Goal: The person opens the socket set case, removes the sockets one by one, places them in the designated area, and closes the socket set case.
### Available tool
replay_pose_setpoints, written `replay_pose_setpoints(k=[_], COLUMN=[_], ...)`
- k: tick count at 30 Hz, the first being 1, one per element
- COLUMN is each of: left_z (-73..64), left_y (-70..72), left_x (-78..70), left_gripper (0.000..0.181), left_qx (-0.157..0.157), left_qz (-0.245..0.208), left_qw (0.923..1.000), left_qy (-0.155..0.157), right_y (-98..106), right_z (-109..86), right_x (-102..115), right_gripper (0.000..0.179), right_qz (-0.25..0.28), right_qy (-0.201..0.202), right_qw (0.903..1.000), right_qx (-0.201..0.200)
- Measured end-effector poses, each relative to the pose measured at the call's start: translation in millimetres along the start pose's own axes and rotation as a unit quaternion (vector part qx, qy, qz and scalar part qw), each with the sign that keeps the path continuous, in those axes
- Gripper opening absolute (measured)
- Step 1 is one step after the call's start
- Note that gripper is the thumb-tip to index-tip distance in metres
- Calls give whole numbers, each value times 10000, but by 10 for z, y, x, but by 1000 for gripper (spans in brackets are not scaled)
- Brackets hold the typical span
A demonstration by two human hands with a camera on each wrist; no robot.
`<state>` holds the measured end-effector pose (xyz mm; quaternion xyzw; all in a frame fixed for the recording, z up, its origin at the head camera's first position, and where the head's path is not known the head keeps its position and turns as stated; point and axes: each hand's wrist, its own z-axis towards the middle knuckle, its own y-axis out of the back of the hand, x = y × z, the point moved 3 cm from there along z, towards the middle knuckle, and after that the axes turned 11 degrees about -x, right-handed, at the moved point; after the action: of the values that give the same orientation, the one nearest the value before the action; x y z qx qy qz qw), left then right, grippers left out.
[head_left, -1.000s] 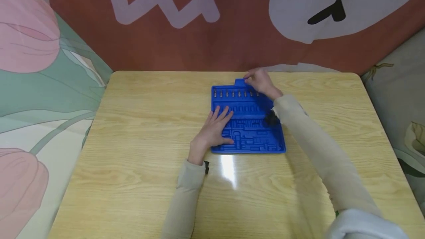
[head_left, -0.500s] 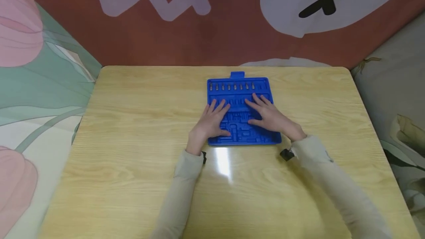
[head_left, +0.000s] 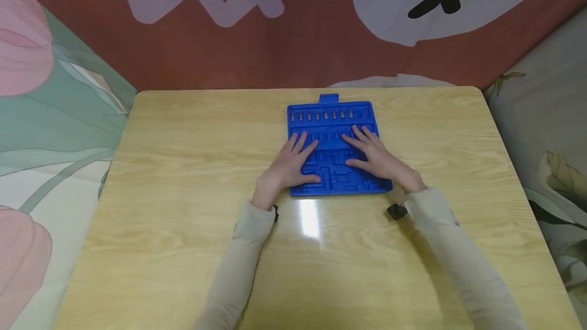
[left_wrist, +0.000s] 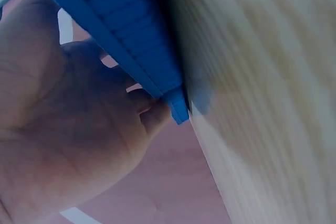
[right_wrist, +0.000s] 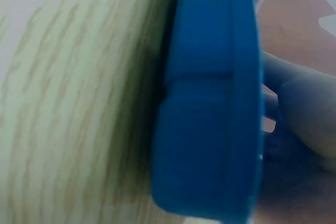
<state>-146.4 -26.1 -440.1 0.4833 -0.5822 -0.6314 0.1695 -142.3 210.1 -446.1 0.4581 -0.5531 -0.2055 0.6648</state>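
Note:
A blue plastic tool case tray [head_left: 332,187] with moulded slots lies flat on the table. Along its far row stand several small metal screwdriver bits [head_left: 325,114], with bare slots at that row's right end. My left hand [head_left: 288,166] rests with spread fingers over the tray's left side. Over the right side lies my right hand [head_left: 377,158], its fingers spread too. Neither hand holds anything. Seen from the left wrist, the left hand [left_wrist: 79,108] is beside the tray's edge [left_wrist: 121,56]. The right wrist view has the tray's side wall [right_wrist: 205,103] up close, the right hand [right_wrist: 304,119] beyond it.
The tray sits on a light wood-grain table [head_left: 183,192] towards its far edge. A blue tab [head_left: 328,98] sticks out from the tray's far side. Behind the table hangs a reddish-brown printed cloth [head_left: 312,55].
My right hand has come back from the tray's far tab and now lies on the tray's right side. The left hand stays in place. The head view has shifted slightly.

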Motion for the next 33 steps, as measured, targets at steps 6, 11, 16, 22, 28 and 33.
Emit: replay_pose_setpoints(k=[6,11,16,22,28,33], left_z=[1,28,39,26,-7,-24], left_y=[23,48,2,-70,-35,-54], left_x=[-61,-98,-69,-49,-11,-20], left_gripper=[98,99,99,94,92,92], left_qx=[-26,-29,12,168,118,-6], left_qz=[431,459,906,1213,1243,1102], left_qw=[9990,9989,9959,9923,9920,9935], left_qy=[63,99,-40,-187,-204,-298], right_y=[142,482,595,466,375,361], right_z=[98,470,827,978,1095,1094], right_x=[56,-3,-207,-362,-323,-323], right_gripper=[65,39,29,49,48,43], right_qz=[27,490,732,554,346,103], right_qy=[-25,-829,-1776,-2030,-2626,-2847], right_qw=[9999,9931,9709,9651,9574,9519], right_qx=[134,-672,-1432,-1562,-1148,-1127])
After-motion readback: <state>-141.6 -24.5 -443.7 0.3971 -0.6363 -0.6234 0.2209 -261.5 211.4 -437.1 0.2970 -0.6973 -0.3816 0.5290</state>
